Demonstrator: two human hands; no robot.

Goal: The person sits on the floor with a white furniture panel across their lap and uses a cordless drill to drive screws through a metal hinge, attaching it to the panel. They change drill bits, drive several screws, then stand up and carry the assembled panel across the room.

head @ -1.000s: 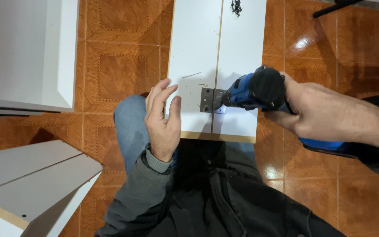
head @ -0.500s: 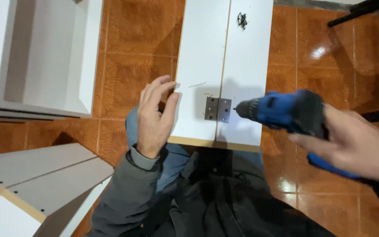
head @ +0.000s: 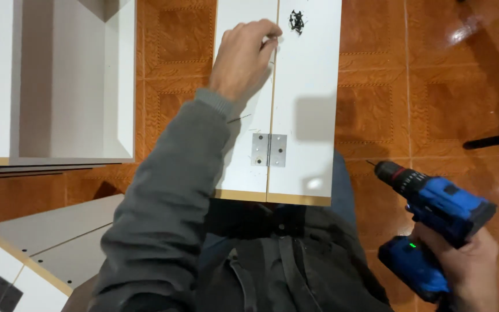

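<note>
Two white boards (head: 310,86) lie side by side on the orange tiled floor, joined near their front edge by a small metal hinge (head: 269,150). My left hand (head: 242,58) reaches forward over the seam, fingertips pinched close to a little pile of dark screws (head: 297,22); whether it holds one I cannot tell. Low at the right, away from the boards, my right hand (head: 463,268) grips a blue and black cordless drill (head: 434,222), its bit pointing up-left toward the hinge. My grey sleeve covers part of the left board.
An open white cabinet carcass (head: 59,86) lies at the left. More white panels (head: 36,248) with small drilled holes are stacked at the bottom left. A dark bar (head: 495,140) lies on the tiles at the right edge. My legs are just below the boards.
My right hand has pulled the drill off the hinge, down and to the right. My left hand has left the board's front edge and reached forward to the screw pile.
</note>
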